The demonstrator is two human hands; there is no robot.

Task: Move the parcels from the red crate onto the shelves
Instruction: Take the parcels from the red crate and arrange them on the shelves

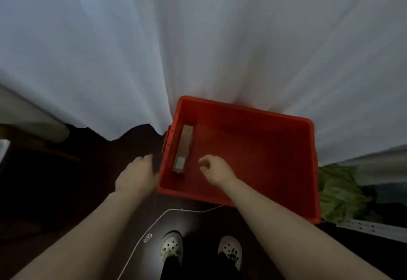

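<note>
One parcel [184, 147]: long, slim cardboard box with a pale label, on edge against the left wall of the crate [264, 116].
Crate: red, smooth hard plastic, rectangular, on a dark floor.
Left hand [137, 174]: outside that wall, fingers straight, empty.
Right hand [217, 169]: over the crate, just beside the parcel, fingers loosely curled, holding nothing.
Risk: a one-handed pinch may let the slim box tip; the white cable [154, 224] underfoot could trip.

1. Exposure: dim; floor [44, 191] left of the fingers [144, 158] near black.
2. Brightest area: white curtain [198, 37] beyond the fingers, evenly lit.
3. Pale light pool on the floor behind the fingers, around the shoes [171, 246].
4. Soft blur throughout; curtain folds fan outward at the edges.
</note>
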